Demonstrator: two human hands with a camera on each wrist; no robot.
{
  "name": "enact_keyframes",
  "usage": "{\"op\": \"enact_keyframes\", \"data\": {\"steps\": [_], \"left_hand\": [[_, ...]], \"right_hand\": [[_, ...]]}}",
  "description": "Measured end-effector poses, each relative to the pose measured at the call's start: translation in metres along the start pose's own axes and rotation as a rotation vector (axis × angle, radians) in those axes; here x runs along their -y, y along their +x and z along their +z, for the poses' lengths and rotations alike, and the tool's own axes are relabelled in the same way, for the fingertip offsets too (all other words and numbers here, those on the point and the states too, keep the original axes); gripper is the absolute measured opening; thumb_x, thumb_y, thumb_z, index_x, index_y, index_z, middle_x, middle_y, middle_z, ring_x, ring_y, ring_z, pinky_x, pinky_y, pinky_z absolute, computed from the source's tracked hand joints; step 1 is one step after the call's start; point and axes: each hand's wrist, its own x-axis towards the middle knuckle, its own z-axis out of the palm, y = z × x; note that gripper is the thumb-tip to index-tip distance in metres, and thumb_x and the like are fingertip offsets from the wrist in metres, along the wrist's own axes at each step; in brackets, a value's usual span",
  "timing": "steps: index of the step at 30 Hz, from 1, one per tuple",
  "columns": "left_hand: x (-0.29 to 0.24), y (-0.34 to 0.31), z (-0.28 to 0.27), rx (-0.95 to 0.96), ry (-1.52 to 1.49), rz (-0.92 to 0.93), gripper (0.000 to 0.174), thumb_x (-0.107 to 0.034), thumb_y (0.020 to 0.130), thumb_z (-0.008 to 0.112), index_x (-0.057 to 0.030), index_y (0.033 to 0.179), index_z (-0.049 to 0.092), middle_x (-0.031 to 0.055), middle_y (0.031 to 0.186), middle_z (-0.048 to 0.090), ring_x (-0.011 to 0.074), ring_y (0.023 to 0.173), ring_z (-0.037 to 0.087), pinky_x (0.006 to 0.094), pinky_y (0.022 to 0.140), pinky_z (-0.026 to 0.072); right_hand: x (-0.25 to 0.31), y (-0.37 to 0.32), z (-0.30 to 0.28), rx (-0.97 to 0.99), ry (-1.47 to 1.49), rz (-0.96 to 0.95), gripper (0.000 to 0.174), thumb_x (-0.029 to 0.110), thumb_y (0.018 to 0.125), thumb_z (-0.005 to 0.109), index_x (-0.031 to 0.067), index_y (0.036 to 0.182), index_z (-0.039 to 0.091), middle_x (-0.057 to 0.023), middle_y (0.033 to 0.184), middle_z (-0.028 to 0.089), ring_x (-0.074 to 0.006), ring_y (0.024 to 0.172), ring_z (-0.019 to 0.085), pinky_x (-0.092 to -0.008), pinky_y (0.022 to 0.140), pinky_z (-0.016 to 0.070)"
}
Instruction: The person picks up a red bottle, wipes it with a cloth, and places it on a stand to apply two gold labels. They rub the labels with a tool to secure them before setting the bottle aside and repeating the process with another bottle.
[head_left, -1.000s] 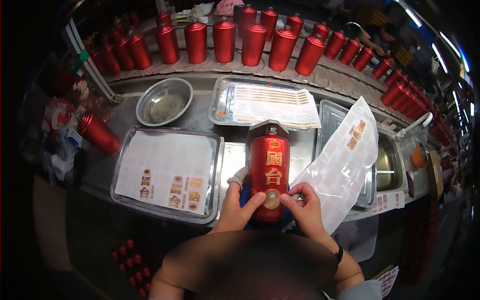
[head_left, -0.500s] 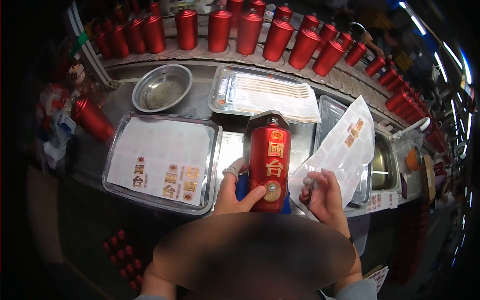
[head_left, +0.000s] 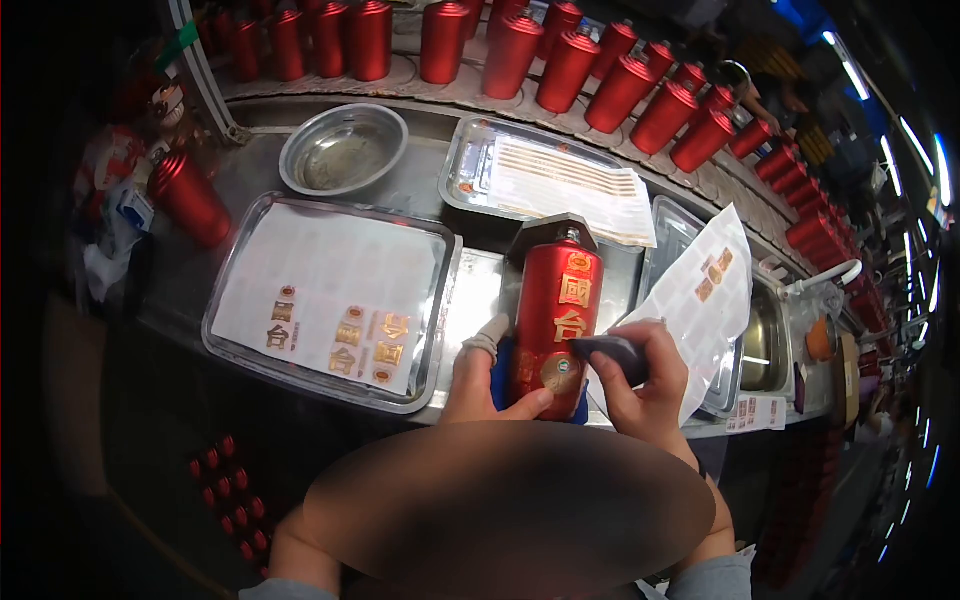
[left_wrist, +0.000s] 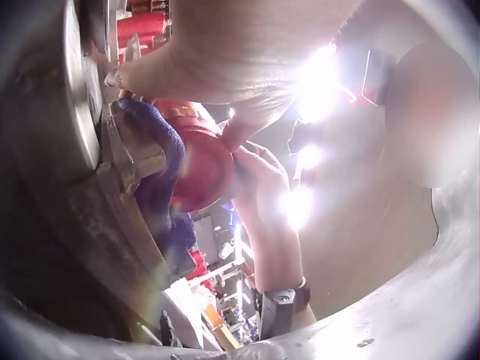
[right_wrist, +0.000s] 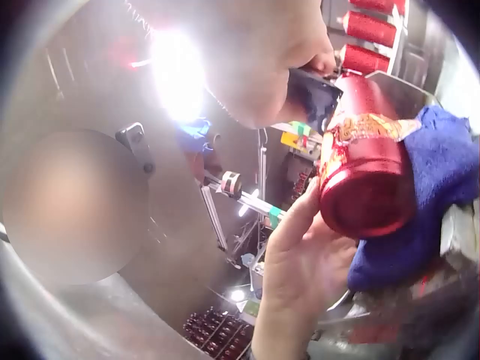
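A red bottle (head_left: pixel 560 300) with gold characters and a round gold label lies tilted on a blue cloth (head_left: pixel 502 365), its neck in a dark holder (head_left: pixel 522 232). My left hand (head_left: pixel 482 385) grips the bottle's lower left side, thumb near the round label; one finger wears a pale cover. Between thumb and fingers my right hand (head_left: pixel 650 385) pinches a dark flat tool (head_left: pixel 617 357), its tip at the bottle just above the label. The right wrist view shows the tool (right_wrist: pixel 315 97) against the bottle (right_wrist: pixel 367 180), a gold strip across it.
At the left lies a tray (head_left: pixel 225 345) with a label sheet; behind are a metal bowl (head_left: pixel 345 150) and another tray (head_left: pixel 465 130) of sheets. A clear label sheet (head_left: pixel 690 310) lies right, beside a sink (head_left: pixel 762 350). Red bottles (head_left: pixel 442 45) line the back; one (head_left: pixel 190 200) leans at left.
My right hand has left the label, taken up the dark tool and brought it to the bottle. My left thumb has slid down slightly. The head view has shifted.
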Motion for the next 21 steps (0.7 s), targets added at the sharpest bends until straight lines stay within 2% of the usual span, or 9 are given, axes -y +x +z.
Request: {"op": "enact_keyframes", "data": {"steps": [3, 6, 8, 12, 15, 16, 19, 20, 21], "left_hand": [[0.0, -0.001, -0.002, 0.001, 0.018, -0.004, 0.087, -0.02, 0.083, 0.078, 0.0072, 0.147, 0.026, 0.0207, 0.143, 0.039, 0.027, 0.136, 0.038, 0.0366, 0.113, 0.0316], [-0.002, -0.001, -0.003, 0.005, 0.032, -0.02, 0.087, -0.022, 0.082, 0.078, 0.0069, 0.146, 0.026, 0.0206, 0.143, 0.038, 0.027, 0.136, 0.038, 0.0363, 0.113, 0.0316], [0.002, -0.002, 0.0, -0.026, 0.025, 0.046, 0.085, -0.026, 0.082, 0.077, 0.0073, 0.144, 0.029, 0.0241, 0.139, 0.041, 0.0341, 0.131, 0.04, 0.0413, 0.111, 0.0321], [-0.001, -0.008, -0.009, -0.055, 0.045, 0.12, 0.079, -0.026, 0.083, 0.075, 0.0051, 0.143, 0.034, 0.0262, 0.139, 0.041, 0.0395, 0.131, 0.039, 0.0455, 0.111, 0.0304], [-0.008, -0.012, -0.021, -0.035, 0.233, 0.211, 0.073, -0.023, 0.084, 0.073, 0.0023, 0.142, 0.037, 0.0242, 0.143, 0.039, 0.0414, 0.134, 0.036, 0.047, 0.112, 0.0285], [-0.009, -0.012, -0.023, -0.022, 0.187, 0.231, 0.066, -0.026, 0.083, 0.073, -0.0019, 0.138, 0.047, 0.0211, 0.146, 0.038, 0.0426, 0.137, 0.033, 0.0506, 0.114, 0.0253], [-0.012, -0.018, -0.029, 0.048, 0.39, 0.39, 0.06, -0.031, 0.085, 0.072, -0.005, 0.135, 0.055, 0.0187, 0.149, 0.036, 0.0405, 0.14, 0.03, 0.0505, 0.116, 0.0214], [-0.012, -0.021, -0.029, 0.065, 0.394, 0.381, 0.05, -0.036, 0.084, 0.071, -0.0155, 0.129, 0.063, 0.0181, 0.15, 0.035, 0.0403, 0.141, 0.029, 0.0568, 0.115, 0.0162], [-0.012, -0.024, -0.029, 0.09, 0.464, 0.38, 0.049, -0.037, 0.084, 0.071, -0.0189, 0.129, 0.064, 0.0178, 0.15, 0.035, 0.0402, 0.141, 0.028, 0.0581, 0.115, 0.0148]], "right_hand": [[0.009, -0.005, -0.005, 0.173, 0.053, -0.102, 0.022, 0.0, 0.078, 0.073, 0.0011, 0.097, 0.062, -0.0116, 0.084, 0.064, -0.025, 0.074, 0.063, -0.0318, 0.066, 0.049], [0.004, -0.007, 0.0, 0.035, -0.026, -0.133, 0.024, -0.001, 0.077, 0.073, 0.0018, 0.098, 0.063, -0.0108, 0.082, 0.063, -0.0254, 0.07, 0.061, -0.0327, 0.062, 0.047], [0.002, -0.013, 0.002, 0.0, -0.033, -0.128, 0.027, -0.003, 0.072, 0.074, 0.0039, 0.097, 0.066, -0.0096, 0.08, 0.063, -0.0258, 0.069, 0.059, -0.035, 0.061, 0.0453], [0.008, -0.025, -0.007, 0.224, -0.045, -0.352, 0.035, -0.005, 0.059, 0.073, 0.0058, 0.093, 0.069, -0.0076, 0.081, 0.063, -0.0265, 0.072, 0.058, -0.0372, 0.064, 0.0441], [0.006, -0.034, -0.015, 0.317, 0.011, -0.367, 0.032, -0.01, 0.065, 0.073, 0.002, 0.094, 0.067, -0.0074, 0.079, 0.062, -0.0207, 0.067, 0.055, -0.0315, 0.062, 0.0419], [0.008, -0.035, -0.016, 0.257, 0.053, -0.317, 0.03, -0.01, 0.066, 0.071, 0.0012, 0.093, 0.065, -0.0084, 0.081, 0.064, -0.0212, 0.067, 0.056, -0.031, 0.063, 0.0423], [0.011, -0.037, -0.011, 0.029, 0.047, -0.079, 0.035, -0.01, 0.061, 0.07, 0.0045, 0.093, 0.067, -0.008, 0.076, 0.06, -0.0255, 0.065, 0.054, -0.0377, 0.061, 0.0423], [0.006, -0.036, -0.008, 0.02, 0.058, -0.089, 0.032, -0.01, 0.064, 0.072, 0.0038, 0.093, 0.066, -0.0076, 0.075, 0.059, -0.0237, 0.064, 0.053, -0.0361, 0.06, 0.0412], [0.004, -0.038, -0.007, 0.052, 0.049, -0.142, 0.031, -0.009, 0.065, 0.073, 0.0038, 0.093, 0.066, -0.0078, 0.075, 0.059, -0.0232, 0.065, 0.054, -0.035, 0.06, 0.041]]}}
